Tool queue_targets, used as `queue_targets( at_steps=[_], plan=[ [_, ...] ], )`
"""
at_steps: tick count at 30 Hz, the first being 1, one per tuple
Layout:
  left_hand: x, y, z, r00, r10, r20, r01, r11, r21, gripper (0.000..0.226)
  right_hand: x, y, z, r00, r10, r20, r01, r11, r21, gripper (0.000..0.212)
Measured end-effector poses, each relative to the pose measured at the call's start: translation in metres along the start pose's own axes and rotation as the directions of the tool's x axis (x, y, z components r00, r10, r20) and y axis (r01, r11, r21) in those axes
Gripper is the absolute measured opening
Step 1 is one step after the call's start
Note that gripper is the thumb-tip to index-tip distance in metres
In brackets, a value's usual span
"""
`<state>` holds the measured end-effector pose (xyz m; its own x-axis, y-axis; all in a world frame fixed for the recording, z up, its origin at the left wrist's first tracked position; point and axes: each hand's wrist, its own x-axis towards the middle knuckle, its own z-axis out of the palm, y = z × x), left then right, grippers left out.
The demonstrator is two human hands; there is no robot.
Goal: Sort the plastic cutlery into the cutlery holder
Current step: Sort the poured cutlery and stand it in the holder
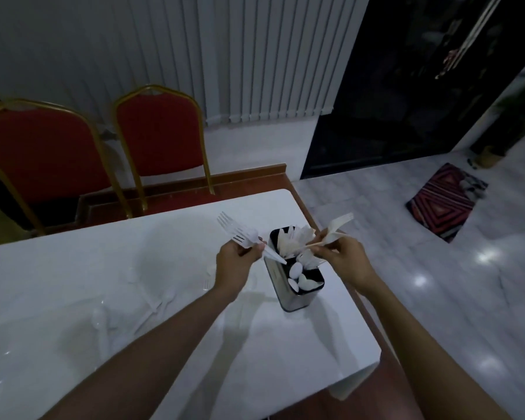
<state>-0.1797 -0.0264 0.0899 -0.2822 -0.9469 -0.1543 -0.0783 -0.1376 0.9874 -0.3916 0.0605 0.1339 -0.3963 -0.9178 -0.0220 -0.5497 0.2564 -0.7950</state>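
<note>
1. Forks (240, 234) are clasped in the grip of the left hand (235, 265), tines pointing up and away, just left of the cutlery holder (297, 298).
2. Another fork (338, 225) is pinched in the grip of the right hand (343, 259), above the holder's right edge.
3. White spoons (300, 280) and other cutlery are held in the holder's compartments.
4. Loose cutlery (161, 301) is scattered on the table (73, 268), well left.

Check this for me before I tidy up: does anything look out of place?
Yes: loose plastic cutlery lies scattered on the white table, left of the cutlery holder. Nothing looks spilled or broken.
</note>
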Motion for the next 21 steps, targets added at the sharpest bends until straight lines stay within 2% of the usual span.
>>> queue_targets(
  at_steps=[2, 5, 7, 12, 17, 21],
  plan=[
    [0.0, -0.01, 0.016, 0.999, -0.016, -0.036, 0.016, 1.0, 0.017, 0.02, -0.003, 0.017, -0.001, 1.0, 0.0, -0.025, 0.0, 1.0, -0.018, 0.005],
    [0.0, -0.022, 0.033, 0.996, -0.021, -0.086, 0.025, 0.998, 0.055, 0.02, 0.0, 0.038, 0.007, 0.999, -0.003, -0.036, 0.001, 0.999, -0.054, 0.006],
    [0.001, -0.027, 0.04, 0.994, -0.011, -0.106, 0.021, 0.995, 0.097, 0.022, 0.006, 0.046, 0.015, 1.0, 0.004, 0.013, -0.003, 0.997, -0.073, 0.01],
    [0.0, -0.029, 0.047, 0.998, 0.066, 0.019, -0.069, 0.946, 0.316, 0.015, 0.025, 0.047, 0.023, 0.971, -0.046, 0.233, 0.1, 0.969, -0.226, 0.012],
    [0.005, -0.026, 0.06, 0.977, 0.183, 0.112, -0.214, 0.879, 0.426, 0.006, 0.04, 0.039, 0.019, 0.939, -0.128, 0.319, 0.217, 0.941, -0.261, 0.006],
    [0.004, -0.04, 0.061, 0.973, 0.226, 0.039, -0.222, 0.891, 0.395, 0.011, 0.045, 0.045, 0.017, 0.932, -0.101, 0.349, 0.209, 0.934, -0.289, 0.009]
  ],
)
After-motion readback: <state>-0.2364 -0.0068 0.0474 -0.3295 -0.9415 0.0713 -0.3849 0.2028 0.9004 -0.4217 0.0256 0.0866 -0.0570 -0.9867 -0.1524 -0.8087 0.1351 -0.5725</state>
